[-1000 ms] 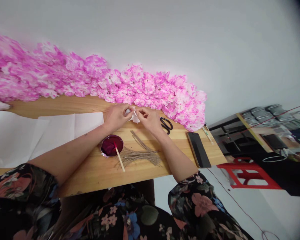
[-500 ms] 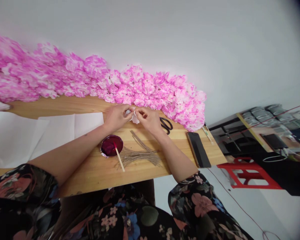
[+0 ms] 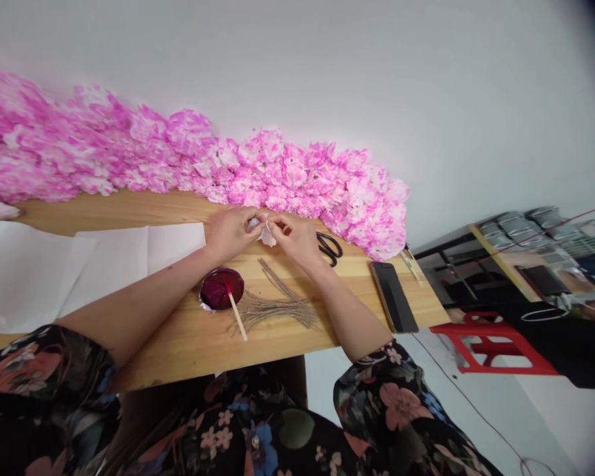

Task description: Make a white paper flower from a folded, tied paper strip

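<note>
Between the fingertips of both hands is a small piece of crumpled white paper (image 3: 267, 236), partly covered by the fingers. My left hand (image 3: 232, 231) pinches its left side, and my right hand (image 3: 295, 239) pinches it from the right. Below my left hand, a small round dish (image 3: 208, 291) holds dark magenta liquid. A brush (image 3: 237, 316) with a pale wooden handle rests on the dish, its red tip inside. Thin brown stems (image 3: 277, 309) lie loose between my forearms. Just right of my right hand are black scissor handles (image 3: 331, 248).
A long bank of pink and white paper flowers (image 3: 297, 172) lines the wall side of the wooden table (image 3: 193, 354). White sheets (image 3: 119, 254) lie at left. A phone (image 3: 394, 297) is near the right end. Beyond it stand a red stool (image 3: 500, 347) and a cluttered shelf (image 3: 506, 264).
Both hands hold almost the same position, still pinching the white paper. At the far right edge, part of another person has shifted slightly.
</note>
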{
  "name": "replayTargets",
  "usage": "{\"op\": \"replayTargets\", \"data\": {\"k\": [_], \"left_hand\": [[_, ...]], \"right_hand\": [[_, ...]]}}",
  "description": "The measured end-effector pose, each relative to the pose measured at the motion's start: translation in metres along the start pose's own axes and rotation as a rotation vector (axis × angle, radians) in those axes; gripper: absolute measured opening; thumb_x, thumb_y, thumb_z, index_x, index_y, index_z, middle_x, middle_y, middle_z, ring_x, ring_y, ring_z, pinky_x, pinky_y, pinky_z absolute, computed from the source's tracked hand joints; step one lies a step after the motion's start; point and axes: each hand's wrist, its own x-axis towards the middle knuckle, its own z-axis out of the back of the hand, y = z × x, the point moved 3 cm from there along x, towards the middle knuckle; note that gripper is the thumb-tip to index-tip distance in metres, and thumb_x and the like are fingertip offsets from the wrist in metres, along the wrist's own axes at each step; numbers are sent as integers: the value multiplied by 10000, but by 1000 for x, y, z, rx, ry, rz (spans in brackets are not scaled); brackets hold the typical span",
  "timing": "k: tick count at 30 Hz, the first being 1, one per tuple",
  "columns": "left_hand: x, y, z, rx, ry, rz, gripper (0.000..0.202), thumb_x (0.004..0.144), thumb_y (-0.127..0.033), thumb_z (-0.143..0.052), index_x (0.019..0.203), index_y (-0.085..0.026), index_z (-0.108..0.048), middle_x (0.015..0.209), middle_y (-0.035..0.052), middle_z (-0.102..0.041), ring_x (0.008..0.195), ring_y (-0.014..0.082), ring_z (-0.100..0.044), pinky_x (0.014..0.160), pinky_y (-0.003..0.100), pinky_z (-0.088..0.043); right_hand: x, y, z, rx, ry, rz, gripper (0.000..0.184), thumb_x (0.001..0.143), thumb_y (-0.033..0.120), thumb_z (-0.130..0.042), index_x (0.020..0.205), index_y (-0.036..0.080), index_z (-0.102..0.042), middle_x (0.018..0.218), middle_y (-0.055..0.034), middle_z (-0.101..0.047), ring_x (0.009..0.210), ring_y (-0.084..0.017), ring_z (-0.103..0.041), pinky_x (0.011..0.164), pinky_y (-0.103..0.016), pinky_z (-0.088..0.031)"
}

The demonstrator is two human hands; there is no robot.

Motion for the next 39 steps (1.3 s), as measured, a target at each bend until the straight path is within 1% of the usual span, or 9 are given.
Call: {"op": "replayTargets", "data": {"k": [6,11,16,25,33,39], "left_hand": [[0,0,1,-9,-2,0,183,859,-364,-598,864,-210,-695,806,20,-728,746,192,-607,694,304,-409],[0,1,1,6,-7,9,174,855,-354,-603,879,-213,-702,802,19,-725,755,198,-612,699,305,-416],[-1,1,1,5,-9,30,180,863,-352,-604,887,-204,-704,826,30,-731,772,205,-632,708,309,-429],[-1,3,0,-15,-30,37,168,847,-343,-584,877,-221,-695,776,15,-717,746,194,-613,675,291,-422],[0,4,0,-3,-20,42,184,832,-360,-615,910,-224,-712,773,11,-711,733,198,-606,672,299,-407],[0,3,0,-9,-19,27,191,844,-379,-598,862,-222,-705,749,10,-705,716,192,-594,652,295,-392]], "right_hand": [[1,-1,2,10,-20,-35,199,951,294,-600,891,235,-779,846,-4,-769,743,-168,-665,673,-279,-456],[1,0,3,59,-26,-39,190,953,309,-612,924,232,-783,850,-1,-772,733,-163,-668,670,-274,-457],[2,-1,3,50,-28,-54,207,957,334,-599,913,230,-772,854,-6,-771,757,-171,-672,682,-276,-468],[2,-5,1,103,-59,-99,194,929,343,-594,879,222,-738,814,-2,-738,716,-167,-653,676,-276,-487],[1,-2,-1,110,-18,-65,196,939,346,-578,884,224,-720,839,-3,-741,740,-168,-661,702,-279,-489],[1,-1,0,103,-16,-84,188,935,337,-585,896,221,-728,845,-1,-746,737,-165,-662,711,-279,-487]]}}
